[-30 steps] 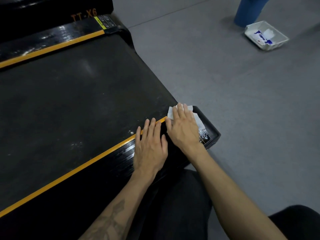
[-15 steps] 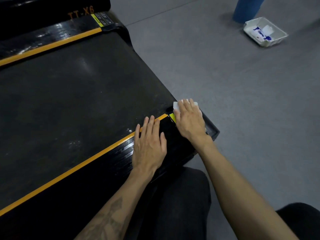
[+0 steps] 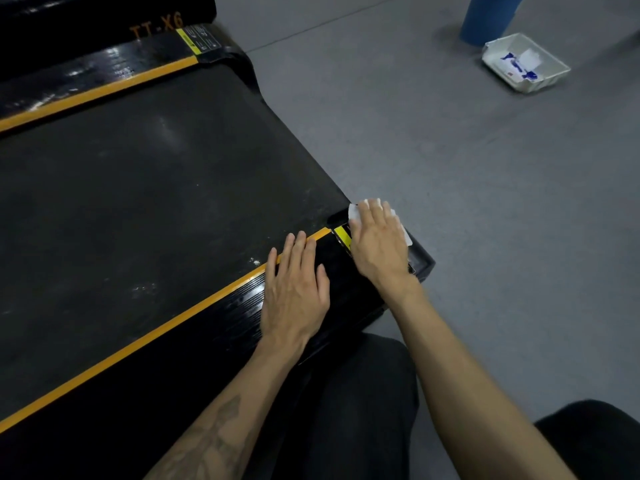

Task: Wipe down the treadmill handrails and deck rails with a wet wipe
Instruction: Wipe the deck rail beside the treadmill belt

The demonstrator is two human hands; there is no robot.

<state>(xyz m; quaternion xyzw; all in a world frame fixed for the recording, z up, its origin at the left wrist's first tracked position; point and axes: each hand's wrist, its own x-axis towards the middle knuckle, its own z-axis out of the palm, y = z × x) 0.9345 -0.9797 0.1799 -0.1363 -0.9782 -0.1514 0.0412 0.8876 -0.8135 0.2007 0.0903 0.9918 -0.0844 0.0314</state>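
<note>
Right hand (image 3: 379,247): flat, fingers straight and close together, pressing wet wipe (image 3: 401,225) onto rear end cap of near deck rail (image 3: 214,317). Wipe pinned beneath palm and fingers; white edges visible past fingertips at 12 o'clock and along hand's 3 o'clock side. No curl or pinch seen.

Left hand (image 3: 294,289): flat, fingers extended and slightly spread, resting on ribbed black rail surface at 8 o'clock from right hand, holding nothing. Fingertips reaching orange stripe (image 3: 138,344) bordering belt (image 3: 156,188). Hands near, not touching.

Far deck rail (image 3: 104,74) at 11 o'clock, glossy. White tray (image 3: 550,71) on grey floor (image 3: 485,202) at 1 o'clock, well apart, with white and blue contents. Blue upright object (image 3: 485,19) just beyond tray.
</note>
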